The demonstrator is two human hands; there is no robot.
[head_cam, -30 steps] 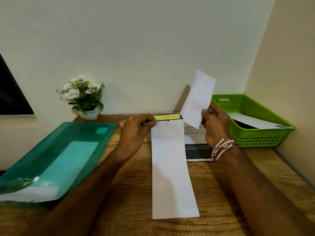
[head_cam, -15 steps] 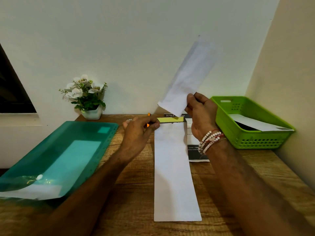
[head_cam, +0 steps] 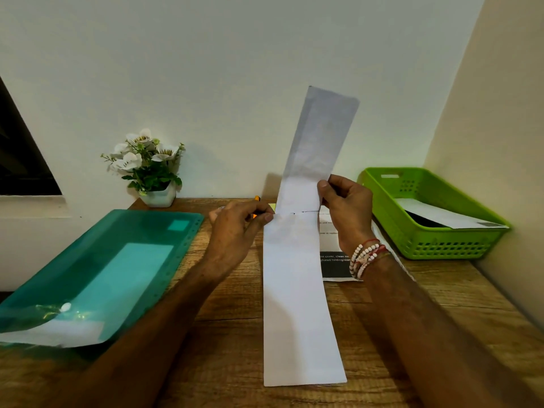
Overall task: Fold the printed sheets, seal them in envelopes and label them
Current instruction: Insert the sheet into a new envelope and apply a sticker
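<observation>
The envelope (head_cam: 297, 304) is held at its far left corner by the left grip (head_cam: 238, 228), fingers curled, and runs lengthwise from there toward the person on the surface (head_cam: 229, 334). The sheet (head_cam: 321, 136) is pinched by its right edge in the right grip (head_cam: 347, 210), just left of it. Its lower end meets the envelope's mouth and its long axis rises away, apparently needing to be tipped into line.
</observation>
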